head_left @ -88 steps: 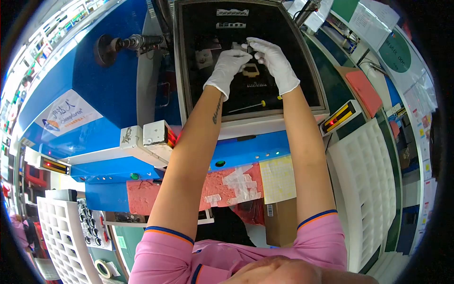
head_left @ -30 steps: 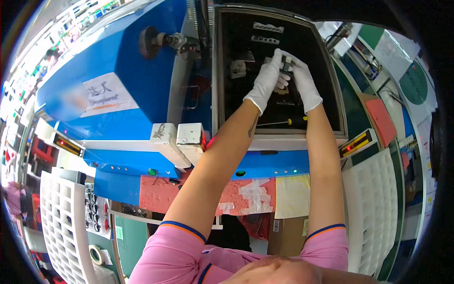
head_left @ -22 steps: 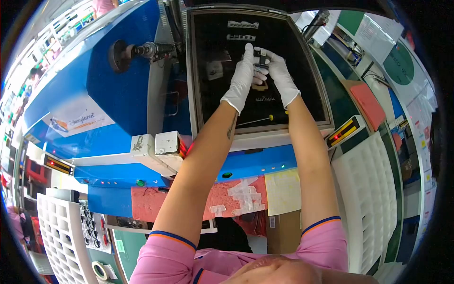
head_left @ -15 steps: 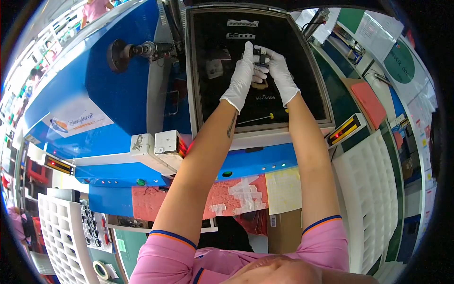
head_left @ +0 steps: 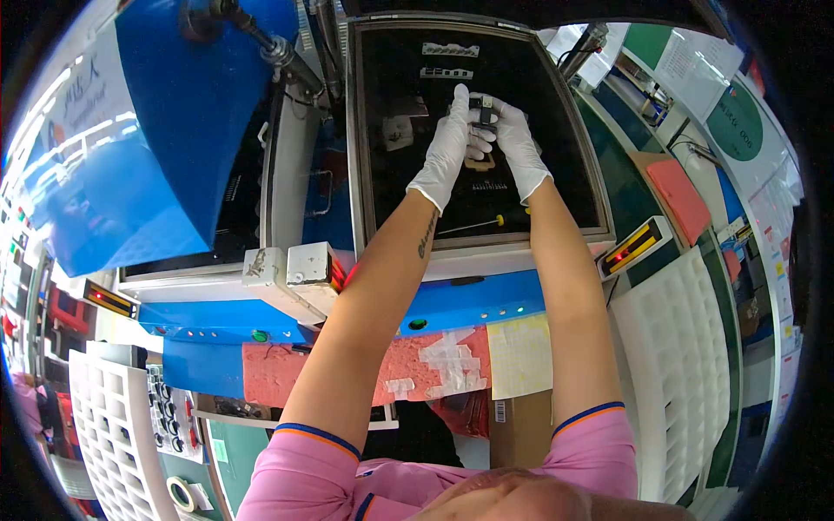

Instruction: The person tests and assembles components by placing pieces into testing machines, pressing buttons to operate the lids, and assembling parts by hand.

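Both my hands wear white gloves and meet over the dark bed of a machine. A small black part [head_left: 485, 115] with a pale square tip is held between them, too small to name more exactly. My left hand [head_left: 446, 149] is closed at its lower left, thumb pointing up and fingers curled beneath. From the other side my right hand [head_left: 514, 139] pinches it. Just below the hands a tan frame-shaped piece [head_left: 480, 162] lies on the bed. Nearer me is a thin tool with a yellow end [head_left: 499, 220].
Two pale slotted strips, including one strip [head_left: 446, 74], and a clear bag [head_left: 398, 130] lie on the bed. To the left hangs a raised blue cover [head_left: 174, 130]. White trays [head_left: 673, 365] flank me. A red-lit sensor [head_left: 632, 246] stands at the right corner.
The blue cover on the left has swung upward, uncovering a second dark bed beneath it. My hands keep their hold on the black part, which has turned slightly.
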{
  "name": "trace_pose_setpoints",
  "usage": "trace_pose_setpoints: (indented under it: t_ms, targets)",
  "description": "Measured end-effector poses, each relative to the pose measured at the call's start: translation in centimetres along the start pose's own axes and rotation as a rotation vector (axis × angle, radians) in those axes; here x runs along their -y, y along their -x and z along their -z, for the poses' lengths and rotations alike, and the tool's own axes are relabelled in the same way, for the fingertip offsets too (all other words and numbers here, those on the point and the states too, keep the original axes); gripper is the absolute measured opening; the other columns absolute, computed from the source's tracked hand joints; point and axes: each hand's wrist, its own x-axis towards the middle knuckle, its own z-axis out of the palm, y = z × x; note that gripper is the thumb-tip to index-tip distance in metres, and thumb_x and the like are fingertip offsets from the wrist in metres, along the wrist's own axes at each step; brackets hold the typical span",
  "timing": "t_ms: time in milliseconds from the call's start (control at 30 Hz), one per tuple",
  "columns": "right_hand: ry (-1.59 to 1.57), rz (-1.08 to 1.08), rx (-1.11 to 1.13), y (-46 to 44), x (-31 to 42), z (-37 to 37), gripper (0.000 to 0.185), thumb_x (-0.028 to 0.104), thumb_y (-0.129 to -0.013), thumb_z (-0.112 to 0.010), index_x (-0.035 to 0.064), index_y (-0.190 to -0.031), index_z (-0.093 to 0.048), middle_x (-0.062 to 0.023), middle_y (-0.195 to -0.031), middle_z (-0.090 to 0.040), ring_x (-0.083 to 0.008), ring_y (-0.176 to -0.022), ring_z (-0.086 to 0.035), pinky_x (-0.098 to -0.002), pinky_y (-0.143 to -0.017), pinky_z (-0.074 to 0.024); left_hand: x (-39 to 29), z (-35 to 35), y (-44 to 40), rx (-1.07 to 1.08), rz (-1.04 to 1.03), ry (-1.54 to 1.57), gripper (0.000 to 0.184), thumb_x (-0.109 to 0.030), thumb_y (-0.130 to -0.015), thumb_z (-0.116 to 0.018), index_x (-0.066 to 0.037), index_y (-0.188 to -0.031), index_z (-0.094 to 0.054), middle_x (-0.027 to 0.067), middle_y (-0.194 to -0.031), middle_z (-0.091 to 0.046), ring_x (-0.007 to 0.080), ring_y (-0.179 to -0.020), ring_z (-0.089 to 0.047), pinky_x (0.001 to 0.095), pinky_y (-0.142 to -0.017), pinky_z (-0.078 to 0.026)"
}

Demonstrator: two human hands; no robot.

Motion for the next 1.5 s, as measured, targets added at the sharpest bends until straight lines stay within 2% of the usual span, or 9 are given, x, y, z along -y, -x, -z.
trace_pose_setpoints:
  t_ms: [200,300,667,767,867,933,1033,1167,1500]
  targets:
    - [-0.044,-0.057,-0.005,0.0,0.2,-0.1,0.031,-0.008,-0.086,-0.042,-0.0004,-0.113,-0.057,-0.0075,-0.096,-0.062,-0.0114,-0.082,-0.056,-0.0214,-0.073,-0.0467,-0.2,-0.1,0.3,-0.010,0.016,0.007,0.075,-0.072,-0.081,-0.030,-0.004,-0.081,-0.063,0.0064,-0.062,-0.060,0.0119,-0.051,-0.055,0.0221,-0.046,-0.046]
    - [-0.031,-0.039,-0.036,0.1,-0.2,-0.1,0.031,-0.007,-0.087,-0.042,-0.0003,-0.113,-0.057,-0.0075,-0.095,-0.062,-0.0114,-0.081,-0.056,-0.0215,-0.072,-0.0466,-0.3,-0.1,0.7,0.018,0.001,-0.077,0.087,-0.079,-0.075,-0.025,-0.003,-0.095,-0.062,0.0066,-0.072,-0.058,0.0130,-0.060,-0.054,0.0245,-0.058,-0.044]
    - [-0.087,-0.018,-0.032,-0.4,-1.1,0.3,0.030,-0.002,-0.090,-0.037,-0.0008,-0.111,-0.058,-0.0073,-0.093,-0.063,-0.0110,-0.078,-0.057,-0.0214,-0.072,-0.0457,-0.5,-0.1,0.9,0.029,-0.006,-0.067,0.086,-0.079,-0.076,-0.027,-0.003,-0.096,-0.061,0.0072,-0.073,-0.059,0.0124,-0.062,-0.054,0.0246,-0.060,-0.044]
    - [-0.342,-0.070,-0.013,-1.3,-2.1,0.8,0.028,0.003,-0.089,-0.042,0.0004,-0.112,-0.058,-0.0077,-0.091,-0.063,-0.0123,-0.076,-0.058,-0.0229,-0.072,-0.0461,-0.5,-0.2,0.8,0.044,-0.006,-0.074,0.086,-0.079,-0.076,-0.028,-0.003,-0.097,-0.062,0.0070,-0.073,-0.059,0.0122,-0.062,-0.054,0.0245,-0.060,-0.044]
    - [-0.128,0.005,-0.037,-1.0,-2.3,0.7,0.028,0.008,-0.088,-0.047,-0.0001,-0.112,-0.058,-0.0078,-0.090,-0.064,-0.0132,-0.074,-0.059,-0.0242,-0.072,-0.0466,-0.3,-0.2,1.0,0.052,-0.007,-0.079,0.086,-0.079,-0.076,-0.028,-0.002,-0.098,-0.062,0.0067,-0.073,-0.058,0.0120,-0.062,-0.054,0.0243,-0.060,-0.044]
    - [-0.020,0.044,-0.041,-0.7,-1.8,0.7,0.028,0.011,-0.087,-0.049,-0.0003,-0.112,-0.058,-0.0078,-0.089,-0.064,-0.0137,-0.074,-0.059,-0.0248,-0.073,-0.0468,-0.3,-0.1,0.9,0.012,0.007,-0.104,0.084,-0.077,-0.078,-0.028,-0.003,-0.098,-0.063,0.0068,-0.075,-0.060,0.0129,-0.064,-0.055,0.0257,-0.061,-0.045]
    - [-0.338,-0.158,0.014,0.5,0.3,0.8,0.028,0.011,-0.088,-0.047,0.0028,-0.112,-0.059,-0.0039,-0.097,-0.064,-0.0096,-0.079,-0.058,-0.0245,-0.071,-0.0450,0.4,0.4,0.1,-0.079,-0.011,-0.198,0.081,-0.074,-0.080,-0.028,-0.003,-0.097,-0.064,0.0070,-0.077,-0.062,0.0140,-0.066,-0.055,0.0274,-0.063,-0.045]
    - [-0.382,-0.276,-0.047,0.1,0.4,1.2,0.030,0.007,-0.085,-0.053,0.0039,-0.115,-0.058,-0.0059,-0.099,-0.064,-0.0128,-0.084,-0.059,-0.0279,-0.076,-0.0449,1.2,0.6,-0.3,-0.234,-0.077,-0.349,0.075,-0.068,-0.084,-0.029,-0.004,-0.095,-0.065,0.0075,-0.082,-0.064,0.0160,-0.070,-0.056,0.0303,-0.068,-0.046]
    - [-0.319,-0.284,0.000,0.1,-0.7,1.0,0.043,0.003,-0.083,-0.057,0.0042,-0.125,-0.048,-0.0099,-0.108,-0.059,-0.0173,-0.096,-0.056,-0.0295,-0.085,-0.0445,0.3,0.5,0.6,-0.362,-0.108,-0.333,0.070,-0.061,-0.087,-0.034,0.001,-0.091,-0.066,0.0124,-0.087,-0.065,0.0190,-0.078,-0.057,0.0319,-0.076,-0.044]
